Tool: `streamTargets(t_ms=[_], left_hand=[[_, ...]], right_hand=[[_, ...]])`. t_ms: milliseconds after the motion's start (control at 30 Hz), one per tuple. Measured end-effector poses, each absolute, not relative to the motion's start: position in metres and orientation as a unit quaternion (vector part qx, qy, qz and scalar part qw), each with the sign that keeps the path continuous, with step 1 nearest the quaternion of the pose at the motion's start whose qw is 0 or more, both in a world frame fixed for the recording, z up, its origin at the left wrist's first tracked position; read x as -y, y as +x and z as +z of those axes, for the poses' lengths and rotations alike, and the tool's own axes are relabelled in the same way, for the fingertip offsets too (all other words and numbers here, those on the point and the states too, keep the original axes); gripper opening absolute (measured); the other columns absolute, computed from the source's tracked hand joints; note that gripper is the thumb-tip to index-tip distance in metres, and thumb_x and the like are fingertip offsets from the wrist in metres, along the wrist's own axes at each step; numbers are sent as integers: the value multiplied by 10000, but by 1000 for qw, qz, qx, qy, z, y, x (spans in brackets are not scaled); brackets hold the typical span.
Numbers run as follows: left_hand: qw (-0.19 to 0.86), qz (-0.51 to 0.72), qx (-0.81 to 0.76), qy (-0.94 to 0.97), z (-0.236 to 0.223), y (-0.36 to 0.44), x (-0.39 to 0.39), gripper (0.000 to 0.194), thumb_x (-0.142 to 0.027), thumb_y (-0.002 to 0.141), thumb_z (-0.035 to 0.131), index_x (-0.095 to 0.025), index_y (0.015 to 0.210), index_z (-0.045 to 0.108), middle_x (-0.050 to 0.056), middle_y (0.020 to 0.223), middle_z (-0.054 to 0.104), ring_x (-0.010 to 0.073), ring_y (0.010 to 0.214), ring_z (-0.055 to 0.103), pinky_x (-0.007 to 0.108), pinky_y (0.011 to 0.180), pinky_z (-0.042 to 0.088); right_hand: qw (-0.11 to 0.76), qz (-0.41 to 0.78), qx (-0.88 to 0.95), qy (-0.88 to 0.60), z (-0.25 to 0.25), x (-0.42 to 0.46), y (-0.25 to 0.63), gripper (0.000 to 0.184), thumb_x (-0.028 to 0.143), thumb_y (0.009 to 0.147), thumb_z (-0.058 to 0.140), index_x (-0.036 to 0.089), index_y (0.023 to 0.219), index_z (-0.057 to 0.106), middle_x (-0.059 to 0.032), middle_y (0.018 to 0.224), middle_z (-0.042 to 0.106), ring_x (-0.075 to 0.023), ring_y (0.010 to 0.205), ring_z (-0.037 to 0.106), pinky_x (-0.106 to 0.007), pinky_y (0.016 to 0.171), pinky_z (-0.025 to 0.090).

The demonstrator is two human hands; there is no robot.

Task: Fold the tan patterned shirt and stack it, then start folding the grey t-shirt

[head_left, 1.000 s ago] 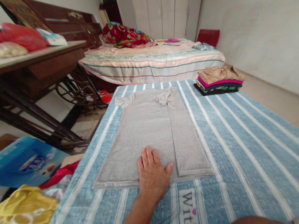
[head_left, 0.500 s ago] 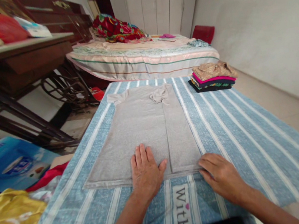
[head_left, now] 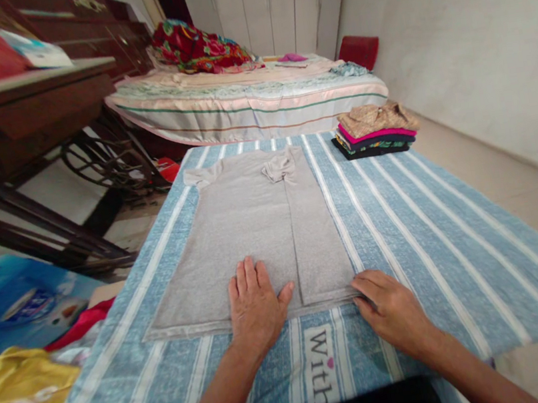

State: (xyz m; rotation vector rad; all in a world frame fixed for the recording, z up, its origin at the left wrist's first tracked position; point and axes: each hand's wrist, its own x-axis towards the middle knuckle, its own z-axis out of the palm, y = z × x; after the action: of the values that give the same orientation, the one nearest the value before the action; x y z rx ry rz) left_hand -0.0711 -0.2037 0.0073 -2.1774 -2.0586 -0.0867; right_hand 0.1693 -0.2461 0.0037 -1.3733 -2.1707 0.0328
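A grey short-sleeved T-shirt [head_left: 247, 225] lies flat on a blue, white-striped cloth [head_left: 405, 235], its hem toward me. Its right side is folded inward in a long strip, with that sleeve bunched near the collar. My left hand [head_left: 257, 304] rests palm down on the shirt near the hem, fingers stretched out. At the hem's right corner, my right hand [head_left: 391, 308] pinches the shirt's edge between thumb and fingers.
A stack of folded clothes [head_left: 374, 130] sits at the far right of the cloth. Beyond it stands a bed [head_left: 255, 106]. On the left are a sewing-machine table [head_left: 45, 93], a blue box [head_left: 25, 298] and a yellow garment [head_left: 25, 399].
The whole view has shifted slightly, so things appear a little further left. Both hands keep their places on the shirt, which looks unchanged.
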Motion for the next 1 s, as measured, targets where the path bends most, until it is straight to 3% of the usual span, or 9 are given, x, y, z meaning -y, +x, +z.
streamTargets(t_ms=[133,433,567,667,800,1000], left_hand=[[81,-38,682,-726,5,-72,204,684,-507,849,439,6,1301,466,258,1405,393,378,1322,324,496,1051,280],[77,-47,674,-733,7,-73,203,666,-489,842,460,18,1273,483,275,1387,407,394,1307,344,515,1034,309],[74,-75,654,-749,12,-72,203,560,-422,832,509,-35,1237,522,251,1369,444,391,1298,363,541,1018,338],[48,-105,570,-813,16,-72,203,452,-264,823,532,-106,1246,521,202,1401,427,353,1332,325,524,1028,357],[-12,-115,438,-891,23,-68,201,505,-56,792,466,-208,1273,493,129,1427,413,271,1352,313,457,1026,394],[-74,-131,367,-918,25,-62,192,319,-57,807,463,-177,1067,606,119,1317,535,231,1298,405,411,1028,416]], right_hand=[[291,-4,805,-516,3,247,162,171,210,849,524,138,968,623,-112,981,628,-246,919,572,-402,810,504],[286,1,798,-530,-3,245,160,149,126,833,509,148,879,649,-101,969,631,-237,911,570,-393,819,497],[294,-6,795,-531,-4,246,161,169,128,850,491,148,894,652,-100,971,634,-231,915,572,-385,820,499],[309,-8,790,-530,-5,245,160,178,133,865,480,156,891,655,-93,960,638,-221,906,576,-379,825,499],[323,1,787,-525,-4,244,160,184,118,864,476,149,892,655,-93,944,637,-214,893,578,-373,814,502],[345,11,777,-526,-2,244,159,185,111,865,465,148,878,646,-89,914,641,-202,866,581,-354,790,501]])
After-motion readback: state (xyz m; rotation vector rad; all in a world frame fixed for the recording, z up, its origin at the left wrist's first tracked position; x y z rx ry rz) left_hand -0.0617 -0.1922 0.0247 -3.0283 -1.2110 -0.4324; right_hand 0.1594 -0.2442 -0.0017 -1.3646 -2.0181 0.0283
